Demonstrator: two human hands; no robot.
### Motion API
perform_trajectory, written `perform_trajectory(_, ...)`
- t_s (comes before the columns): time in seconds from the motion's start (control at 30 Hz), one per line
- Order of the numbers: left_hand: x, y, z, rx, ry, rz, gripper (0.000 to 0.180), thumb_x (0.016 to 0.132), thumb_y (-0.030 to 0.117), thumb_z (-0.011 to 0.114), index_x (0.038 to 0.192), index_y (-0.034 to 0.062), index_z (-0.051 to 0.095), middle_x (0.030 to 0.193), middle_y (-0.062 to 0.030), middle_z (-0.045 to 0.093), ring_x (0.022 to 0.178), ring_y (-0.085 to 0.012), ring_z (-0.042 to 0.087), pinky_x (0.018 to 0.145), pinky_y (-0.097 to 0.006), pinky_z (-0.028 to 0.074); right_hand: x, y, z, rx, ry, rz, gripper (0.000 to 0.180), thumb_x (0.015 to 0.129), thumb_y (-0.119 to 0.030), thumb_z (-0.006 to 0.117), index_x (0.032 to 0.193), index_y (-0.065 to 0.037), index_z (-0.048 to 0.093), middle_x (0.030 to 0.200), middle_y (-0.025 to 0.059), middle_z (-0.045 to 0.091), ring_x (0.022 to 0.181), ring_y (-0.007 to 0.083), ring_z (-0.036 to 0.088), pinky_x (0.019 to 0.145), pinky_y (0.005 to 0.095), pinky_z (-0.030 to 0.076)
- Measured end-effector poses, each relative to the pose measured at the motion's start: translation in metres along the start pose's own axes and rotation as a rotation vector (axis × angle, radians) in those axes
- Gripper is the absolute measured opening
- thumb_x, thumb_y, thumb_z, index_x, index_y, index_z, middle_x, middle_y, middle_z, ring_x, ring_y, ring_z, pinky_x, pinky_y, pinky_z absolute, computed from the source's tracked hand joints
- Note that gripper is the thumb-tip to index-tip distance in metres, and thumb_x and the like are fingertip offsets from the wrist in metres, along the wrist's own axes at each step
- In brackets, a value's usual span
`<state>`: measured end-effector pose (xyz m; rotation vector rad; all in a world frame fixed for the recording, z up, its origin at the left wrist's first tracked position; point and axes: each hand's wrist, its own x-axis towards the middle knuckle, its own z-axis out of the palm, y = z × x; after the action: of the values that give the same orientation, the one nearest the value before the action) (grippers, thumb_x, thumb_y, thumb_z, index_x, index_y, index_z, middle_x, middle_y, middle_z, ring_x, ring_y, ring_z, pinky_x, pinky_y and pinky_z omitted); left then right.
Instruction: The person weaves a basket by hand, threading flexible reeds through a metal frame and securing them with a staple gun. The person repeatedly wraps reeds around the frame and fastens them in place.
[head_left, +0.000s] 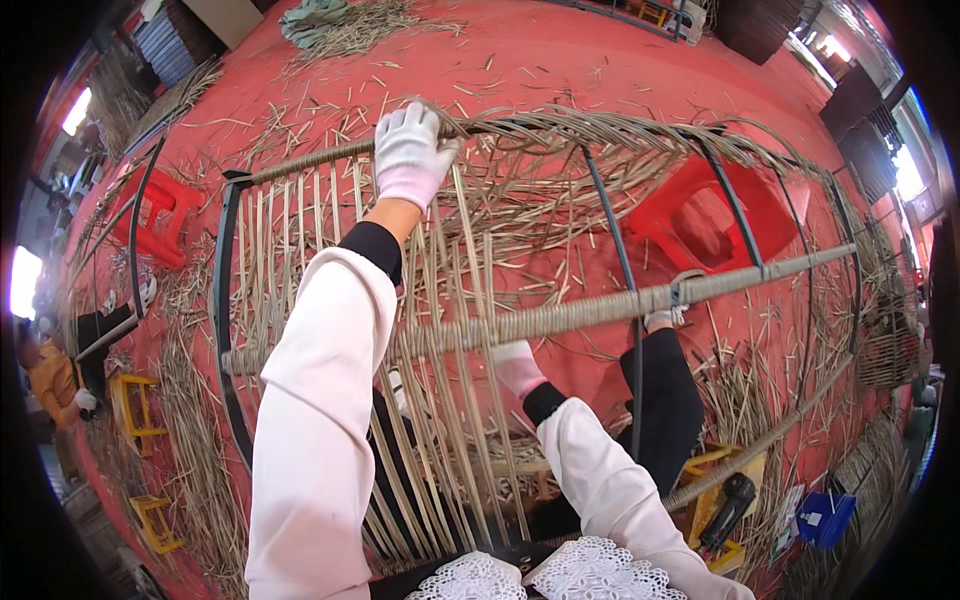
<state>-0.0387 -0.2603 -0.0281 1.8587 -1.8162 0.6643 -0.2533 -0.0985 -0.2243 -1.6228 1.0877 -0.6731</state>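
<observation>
The scene is lit brightly and evenly by daylight. Blown-out glare is seen at the openings on the far left and far right. Shadows are soft. Straight edges are bent near the dark, round rim.

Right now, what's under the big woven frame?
Through the frame you see a red stool, the red floor and loose straw. The right hand reaches under the wrapped bar, so its fingers are hidden.
</observation>
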Motion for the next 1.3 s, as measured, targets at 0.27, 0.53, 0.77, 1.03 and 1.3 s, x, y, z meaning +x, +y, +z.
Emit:
perform_trajectory(0.27,0.026,-0.022,0.033,-0.537,-0.429,-0.237,0.026,0.088,0.033,0.066,0.11,0.022,0.074,0.097,-0.0142,0.072,0.089,-0.033,0.07,0.08,-0.042,0.054,0.168,-0.005,0.006,0.429,0.037,0.066,0.023,0.1,-0.018,0.056,0.109,0.002,0.064,0.091,0.0114,0.069,0.084,0.0153,0.062,0.078,0.0291,0.049)
perform_trajectory(0.53,0.094,-0.06,0.079,-0.699,-0.885,-0.04,0.031,0.093,0.027,0.067,0.115,0.0058,0.074,0.114,-0.0075,0.073,0.101,-0.0186,0.067,0.091,-0.032,0.051,0.246,-0.086,-0.045,0.322,0.145,-0.699,0.023,0.101,-0.002,0.048,0.123,-0.004,0.056,0.113,0.0105,0.064,0.108,0.0239,0.064,0.091,0.0383,0.053)
perform_trajectory(0.77,0.068,-0.046,0.06,-0.465,-0.626,-0.061,0.031,0.089,0.024,0.067,0.115,0.0054,0.071,0.112,-0.0171,0.07,0.096,-0.0354,0.066,0.089,-0.039,0.053,0.222,-0.097,-0.051,0.455,0.147,-0.264,0.015,0.096,-0.01,0.055,0.104,-0.001,0.064,0.103,0.0127,0.061,0.103,0.0276,0.057,0.089,0.038,0.048)
perform_trajectory(1.03,0.037,-0.049,0.037,-0.527,-0.36,0.264,0.03,0.091,0.011,0.061,0.119,0.0031,0.068,0.104,-0.0149,0.071,0.092,-0.0253,0.07,0.084,-0.036,0.055,0.188,-0.128,-0.062,0.492,0.139,-0.453,0.023,0.101,-0.017,0.054,0.098,0.003,0.064,0.092,0.0092,0.062,0.08,0.021,0.056,0.079,0.0306,0.046)
perform_trajectory(1.3,0.098,-0.048,0.071,-0.553,-0.837,0.127,0.038,0.095,0.038,0.063,0.103,0.0027,0.074,0.101,-0.0166,0.073,0.091,-0.0282,0.069,0.084,-0.038,0.052,0.255,-0.086,-0.056,-0.428,0.229,-0.725,0.019,0.091,-0.003,0.057,0.11,-0.004,0.063,0.094,0.0157,0.065,0.091,0.0295,0.067,0.078,0.0376,0.053)
